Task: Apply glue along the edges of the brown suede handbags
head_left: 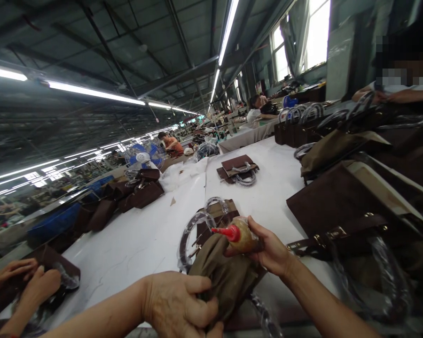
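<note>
- Nearest, at the lower centre, the person's left hand (183,303) grasps the olive cloth (229,277) with bent fingers.
- Just right of it, the right hand (270,249) grips a bottle (246,237) of yellowish content, held above the cloth. Its red nozzle (228,232) points left, tip clear of the fabric.
- Good handling here, as a judgement, means keeping the cloth taut and steady, squeezing lightly, and aiming the tip so no drip lands on the bag's outside or handles.
- Behind the cloth, and partly hidden by it, a brown bag (216,213) lies on the white table (151,234), its handles (187,239) in clear wrap.
- To the left, a co-worker's hands (40,286) are at another dark bag (58,267).
- To the right, more bags (333,202) are heaped.
- Farther up the table lies a small bag (238,169).
- Beyond stands a blue fan (143,157).
</note>
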`<state>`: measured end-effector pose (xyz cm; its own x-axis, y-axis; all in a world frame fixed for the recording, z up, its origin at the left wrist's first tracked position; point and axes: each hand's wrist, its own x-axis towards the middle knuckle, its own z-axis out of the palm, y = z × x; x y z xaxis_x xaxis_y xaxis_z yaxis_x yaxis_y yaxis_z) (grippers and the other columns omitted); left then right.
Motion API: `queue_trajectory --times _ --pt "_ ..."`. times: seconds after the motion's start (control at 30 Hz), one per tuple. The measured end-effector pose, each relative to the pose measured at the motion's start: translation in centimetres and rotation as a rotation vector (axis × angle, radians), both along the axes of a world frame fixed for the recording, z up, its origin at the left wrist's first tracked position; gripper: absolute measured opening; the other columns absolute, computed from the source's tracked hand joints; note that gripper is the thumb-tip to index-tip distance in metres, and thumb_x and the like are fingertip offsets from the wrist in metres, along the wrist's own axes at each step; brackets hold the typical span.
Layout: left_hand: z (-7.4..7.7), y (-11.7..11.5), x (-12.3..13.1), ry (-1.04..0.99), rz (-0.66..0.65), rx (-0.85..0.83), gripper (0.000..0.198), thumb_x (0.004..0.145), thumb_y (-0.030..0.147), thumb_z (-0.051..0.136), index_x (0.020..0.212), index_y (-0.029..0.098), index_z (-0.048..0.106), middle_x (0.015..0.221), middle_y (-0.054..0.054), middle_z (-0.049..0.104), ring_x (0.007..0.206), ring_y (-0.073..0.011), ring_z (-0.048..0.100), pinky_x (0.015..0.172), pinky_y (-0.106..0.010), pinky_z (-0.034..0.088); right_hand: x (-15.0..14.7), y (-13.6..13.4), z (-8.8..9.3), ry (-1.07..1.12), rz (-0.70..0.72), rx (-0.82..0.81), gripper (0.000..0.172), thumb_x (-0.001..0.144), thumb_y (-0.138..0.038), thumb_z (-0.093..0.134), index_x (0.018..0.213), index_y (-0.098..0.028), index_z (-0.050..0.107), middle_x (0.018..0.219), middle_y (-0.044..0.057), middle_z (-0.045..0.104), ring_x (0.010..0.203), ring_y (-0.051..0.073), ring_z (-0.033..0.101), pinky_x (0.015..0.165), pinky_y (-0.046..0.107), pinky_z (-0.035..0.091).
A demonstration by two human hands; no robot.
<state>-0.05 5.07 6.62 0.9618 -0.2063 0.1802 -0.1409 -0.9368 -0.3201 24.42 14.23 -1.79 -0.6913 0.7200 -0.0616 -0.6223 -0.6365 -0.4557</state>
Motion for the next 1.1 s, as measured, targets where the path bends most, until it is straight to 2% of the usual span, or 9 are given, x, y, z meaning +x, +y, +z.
queue_trajectory --times 0.13,0.27,0.4,0.57,0.73,0.9,0.97,1.07,1.1 --pt "1.1 0.1 0.2 -0.044 0.03 0.079 0.018 0.087 0.024 0.055 0.081 0.03 0.071 0.117 0.006 0.069 0.11 -0.0188 0.06 0.083 -0.035 0.057 0.1 -0.1 -0.4 0.042 0.019 -0.018 0.038 0.101 -0.044 0.06 0.118 -0.012 0.069 0.11 0.011 0.078 0.1 0.026 0.076 0.086 0.035 0.061" --pt "2.0 0.7 -0.6 -0.003 0.095 0.112 0.012 0.092 0.03 0.059 0.088 0.029 0.071 0.114 0.002 0.073 0.111 -0.0169 0.062 0.091 -0.033 0.055 0.5 -1.0 -0.3 0.072 -0.009 -0.001 0.035 0.094 -0.044 0.07 0.11 -0.013 0.073 0.107 0.009 0.079 0.095 0.028 0.077 0.088 0.036 0.06" --pt "2.2 1.4 -1.8 0.116 0.269 0.025 0.008 0.093 0.029 0.061 0.094 0.028 0.069 0.105 0.0 0.077 0.103 -0.0181 0.067 0.101 -0.034 0.049 0.7 -2.5 0.1 0.062 -0.038 -0.017 0.031 0.088 -0.042 0.077 0.101 -0.014 0.075 0.105 0.01 0.08 0.095 0.03 0.078 0.086 0.037 0.061" --pt "2.2 1.3 -2.4 0.147 0.528 -0.028 0.02 0.094 0.014 0.061 0.093 0.032 0.069 0.126 0.004 0.072 0.126 -0.0201 0.059 0.119 -0.042 0.03 0.3 -2.7 0.6 0.026 -0.129 -0.055 0.033 0.092 -0.04 0.072 0.104 -0.009 0.076 0.101 0.014 0.08 0.097 0.028 0.077 0.099 0.042 0.056" --pt "3.8 1.1 -1.8 0.139 0.85 -0.122 0.025 0.09 0.006 0.062 0.094 0.029 0.07 0.145 0.0 0.06 0.137 -0.0281 0.046 0.119 -0.057 0.014 0.1 -2.3 1.2 -0.007 -0.204 -0.064 0.032 0.097 -0.038 0.064 0.096 -0.009 0.077 0.091 0.014 0.08 0.096 0.028 0.077 0.1 0.043 0.056" --pt "5.9 1.1 -1.1 0.119 1.096 -0.421 0.051 0.069 -0.002 0.053 0.107 0.028 0.069 0.15 -0.004 0.053 0.137 -0.0324 0.045 0.111 -0.058 0.03 0.0 -2.4 1.8 -0.021 -0.25 -0.069 0.028 0.093 -0.037 0.066 0.091 -0.011 0.078 0.085 0.013 0.08 0.097 0.031 0.076 0.099 0.047 0.057" --pt "6.2 1.4 -0.5 0.029 1.211 -0.561 0.041 0.068 0.002 0.049 0.099 0.023 0.066 0.144 -0.007 0.058 0.131 -0.0306 0.051 0.105 -0.051 0.038 -0.2 -2.5 2.1 -0.011 -0.263 -0.068 0.029 0.092 -0.038 0.067 0.092 -0.012 0.078 0.087 0.014 0.08 0.1 0.033 0.075 0.099 0.051 0.056" --pt "5.9 2.1 0.8 -0.191 1.469 -0.71 0.007 0.083 0.025 0.052 0.082 0.021 0.057 0.111 -0.008 0.069 0.102 -0.0278 0.063 0.088 -0.042 0.047 -0.8 -2.6 2.5 0.01 -0.298 -0.063 0.03 0.09 -0.041 0.068 0.093 -0.013 0.079 0.088 0.012 0.08 0.098 0.032 0.075 0.099 0.049 0.056" --pt "5.6 2.5 1.3 -0.258 1.553 -0.736 0.019 0.087 0.038 0.053 0.079 0.021 0.055 0.099 -0.007 0.068 0.092 -0.0268 0.063 0.081 -0.039 0.047 -1.0 -2.6 2.6 0.015 -0.311 -0.061 0.029 0.09 -0.041 0.067 0.092 -0.014 0.079 0.087 0.012 0.08 0.095 0.03 0.076 0.099 0.047 0.056"
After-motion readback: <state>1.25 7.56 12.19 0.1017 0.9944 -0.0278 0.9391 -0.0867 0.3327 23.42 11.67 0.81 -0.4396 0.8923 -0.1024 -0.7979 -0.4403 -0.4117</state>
